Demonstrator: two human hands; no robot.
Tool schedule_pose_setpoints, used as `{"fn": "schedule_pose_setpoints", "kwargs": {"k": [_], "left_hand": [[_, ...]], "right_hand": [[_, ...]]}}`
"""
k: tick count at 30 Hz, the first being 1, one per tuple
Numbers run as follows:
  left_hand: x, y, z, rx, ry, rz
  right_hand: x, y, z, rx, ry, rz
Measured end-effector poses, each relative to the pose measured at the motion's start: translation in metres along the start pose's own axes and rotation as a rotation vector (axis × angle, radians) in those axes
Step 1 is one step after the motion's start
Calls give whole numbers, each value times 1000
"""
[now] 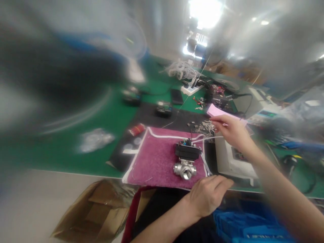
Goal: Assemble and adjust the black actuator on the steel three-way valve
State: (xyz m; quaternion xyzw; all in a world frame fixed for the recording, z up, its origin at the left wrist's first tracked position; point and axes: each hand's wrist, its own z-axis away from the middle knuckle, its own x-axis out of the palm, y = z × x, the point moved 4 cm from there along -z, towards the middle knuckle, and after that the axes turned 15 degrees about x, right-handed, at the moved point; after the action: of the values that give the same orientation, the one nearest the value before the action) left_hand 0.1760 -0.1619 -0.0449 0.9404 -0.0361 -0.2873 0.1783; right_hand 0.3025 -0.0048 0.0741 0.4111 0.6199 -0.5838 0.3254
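Note:
A metal valve body with several threaded ports stands on a purple towel, joined to a black actuator box with small parts and a white cable on top. Beside the box lies a wrench, one end close to my left hand. That hand is at the table's front edge, fingers bent together, undersides hidden. Over the small metal screws my right hand is closed in a pinch, in front of a pink sheet. Whatever is between its fingertips is too small to make out.
Right of the towel stands a white instrument box. Further back are a power strip, a dark phone-like slab and a circuit unit. A plastic bag lies left. Below are a cardboard box and blue crate.

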Motion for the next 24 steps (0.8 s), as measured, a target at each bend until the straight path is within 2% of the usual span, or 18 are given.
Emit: {"fn": "schedule_pose_setpoints", "kwargs": {"k": [3,6,7,9,11,13,15,17,24], "left_hand": [[-20,15,6,-14,55,78],[-53,30,19,-49,190,187],[-66,33,25,-80,234,195],[-90,33,36,-172,298,143],[-112,25,47,-329,347,22],[-129,13,57,-473,400,-86],[-138,1,63,-562,417,-123],[-139,-9,66,-598,390,-115],[-135,-25,60,-689,264,-87]], "right_hand": [[-15,6,53,84,21,-152],[-10,13,105,203,-17,-319],[-2,14,121,263,-92,-421],[24,11,150,396,-319,-713],[52,4,173,538,-526,-1066],[77,-3,189,657,-625,-1310],[95,-7,198,722,-638,-1404],[105,-9,202,734,-605,-1401],[116,-9,210,743,-505,-1221]]}}
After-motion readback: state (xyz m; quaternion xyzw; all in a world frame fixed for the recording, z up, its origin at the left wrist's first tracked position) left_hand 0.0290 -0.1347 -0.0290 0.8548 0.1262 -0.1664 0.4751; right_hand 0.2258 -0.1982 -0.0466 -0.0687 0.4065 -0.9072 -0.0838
